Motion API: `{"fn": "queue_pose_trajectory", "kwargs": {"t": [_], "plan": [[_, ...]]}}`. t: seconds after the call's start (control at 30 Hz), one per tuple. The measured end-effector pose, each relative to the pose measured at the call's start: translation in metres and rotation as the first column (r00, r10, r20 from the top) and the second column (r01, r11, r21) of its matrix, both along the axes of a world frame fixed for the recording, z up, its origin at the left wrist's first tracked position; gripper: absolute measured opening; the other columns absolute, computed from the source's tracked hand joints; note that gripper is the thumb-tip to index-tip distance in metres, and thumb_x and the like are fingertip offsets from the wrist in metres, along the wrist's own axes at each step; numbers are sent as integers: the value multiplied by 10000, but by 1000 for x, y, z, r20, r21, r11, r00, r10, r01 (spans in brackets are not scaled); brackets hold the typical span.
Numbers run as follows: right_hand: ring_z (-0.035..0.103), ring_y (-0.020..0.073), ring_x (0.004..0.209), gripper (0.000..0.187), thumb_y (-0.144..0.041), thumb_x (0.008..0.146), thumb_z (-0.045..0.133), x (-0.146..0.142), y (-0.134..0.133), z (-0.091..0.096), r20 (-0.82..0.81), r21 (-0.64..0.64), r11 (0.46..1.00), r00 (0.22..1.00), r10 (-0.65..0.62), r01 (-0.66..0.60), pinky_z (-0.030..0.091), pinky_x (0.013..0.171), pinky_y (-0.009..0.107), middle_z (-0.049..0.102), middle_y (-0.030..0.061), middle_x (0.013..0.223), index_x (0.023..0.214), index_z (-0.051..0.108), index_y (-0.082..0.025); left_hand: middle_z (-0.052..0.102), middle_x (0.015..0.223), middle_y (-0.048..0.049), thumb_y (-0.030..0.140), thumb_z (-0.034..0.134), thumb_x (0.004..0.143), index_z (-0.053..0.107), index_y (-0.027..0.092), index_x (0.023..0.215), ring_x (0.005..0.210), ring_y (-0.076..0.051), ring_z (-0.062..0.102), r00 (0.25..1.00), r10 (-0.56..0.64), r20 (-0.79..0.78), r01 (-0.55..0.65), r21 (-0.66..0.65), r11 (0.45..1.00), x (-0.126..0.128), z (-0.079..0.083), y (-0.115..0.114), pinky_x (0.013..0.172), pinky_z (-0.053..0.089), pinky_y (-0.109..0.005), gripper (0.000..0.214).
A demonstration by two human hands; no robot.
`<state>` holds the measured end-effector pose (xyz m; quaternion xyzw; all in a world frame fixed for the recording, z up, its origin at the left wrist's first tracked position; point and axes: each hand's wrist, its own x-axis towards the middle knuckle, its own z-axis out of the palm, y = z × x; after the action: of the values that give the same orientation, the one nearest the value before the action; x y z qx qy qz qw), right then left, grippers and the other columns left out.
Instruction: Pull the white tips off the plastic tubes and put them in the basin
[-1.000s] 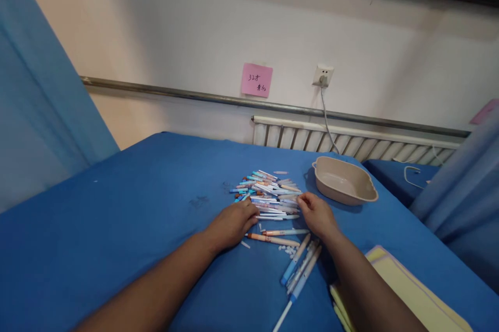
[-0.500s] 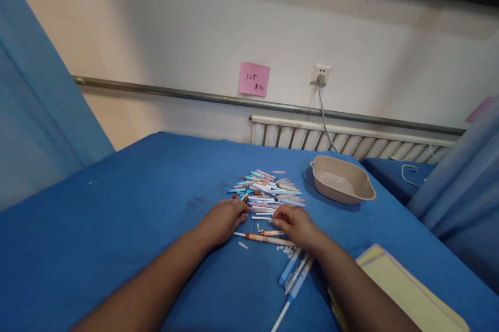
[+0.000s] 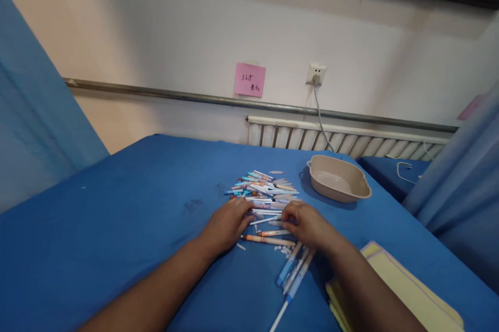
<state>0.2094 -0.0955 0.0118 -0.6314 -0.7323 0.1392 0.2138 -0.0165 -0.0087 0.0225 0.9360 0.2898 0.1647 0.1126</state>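
A heap of loose pen parts point(image 3: 268, 189), with barrels, white refills and coloured ends, lies on the blue cloth. My left hand point(image 3: 228, 222) rests at the heap's left side, fingers curled in; what they hold, if anything, is hidden. Across from it, my right hand point(image 3: 307, 224) pinches the right end of a slim white pen refill point(image 3: 262, 221). Below the hands lie an orange-and-brown pen point(image 3: 268, 240) and a shorter similar piece point(image 3: 272, 233). Several blue-ended pens point(image 3: 298, 276) lie under my right wrist, one with a white stick pointing toward me.
Small white pieces point(image 3: 284, 250) are scattered by the right wrist. A beige basin point(image 3: 339, 178) stands at the back right. Folded yellow cloth point(image 3: 409, 290) lies under my right forearm. Behind the blue-covered table point(image 3: 156, 181) are a radiator point(image 3: 288, 137) and a wall rail point(image 3: 175, 94).
My right hand has shifted slightly right relative to the heap, and the refill at its fingertips now tilts. My left hand has moved a little toward the pens. The view has shifted slightly.
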Motion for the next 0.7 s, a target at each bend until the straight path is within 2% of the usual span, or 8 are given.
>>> {"fn": "queue_pose_trajectory", "kwargs": {"t": [0.17, 0.37, 0.47, 0.57, 0.63, 0.7], "plan": [[562, 156, 762, 165, -147, 673, 615, 7, -6, -1, 73, -140, 990, 997, 30, -19, 368, 666, 229, 646, 14, 828, 823, 646, -208, 641, 830, -29, 298, 417, 899, 605, 211, 866, 747, -180, 576, 990, -26, -140, 14, -86, 996, 2, 4, -11, 639, 388, -252, 209], [551, 172, 801, 75, -179, 713, 615, -3, -2, 1, 113, -115, 993, 992, 48, -34, 359, 704, 243, 635, 39, 837, 786, 632, -188, 637, 852, -27, 262, 429, 892, 590, 208, 912, 769, -175, 574, 992, -74, -101, 57, -161, 985, 8, 0, -20, 650, 397, -246, 171], [551, 180, 819, 82, -166, 735, 596, -7, -3, 4, 123, -71, 997, 992, 37, -29, 354, 726, 253, 637, 50, 851, 812, 615, -183, 611, 955, -40, 233, 466, 878, 568, 210, 972, 895, -196, 548, 996, -81, -36, 77, -94, 993, 9, 1, -21, 743, 413, -281, 141], [560, 172, 799, 89, -165, 756, 575, -12, -4, 4, 67, -23, 999, 997, 35, -33, 351, 702, 246, 647, 38, 848, 839, 591, -193, 549, 1113, -54, 198, 538, 836, 541, 221, 1051, 1043, -219, 478, 992, -123, 24, 122, 14, 992, 9, 2, -21, 876, 381, -334, 216], [564, 154, 747, 89, -170, 769, 560, -17, -5, 3, 0, -12, 998, 999, 54, -54, 346, 649, 229, 652, 16, 815, 848, 580, -205, 550, 1084, -54, 197, 536, 841, 548, 218, 1024, 1019, -218, 478, 988, -154, 7, 154, 47, 987, 8, 2, -20, 875, 378, -344, 184], [564, 141, 711, 112, -164, 773, 550, -22, -4, -1, -70, -14, 997, 995, 73, -74, 347, 616, 216, 655, -3, 795, 866, 582, -217, 569, 966, -48, 189, 488, 869, 565, 203, 934, 930, -206, 501, 986, -162, -30, 164, 54, 985, 8, 0, -19, 815, 395, -329, 102]]}}
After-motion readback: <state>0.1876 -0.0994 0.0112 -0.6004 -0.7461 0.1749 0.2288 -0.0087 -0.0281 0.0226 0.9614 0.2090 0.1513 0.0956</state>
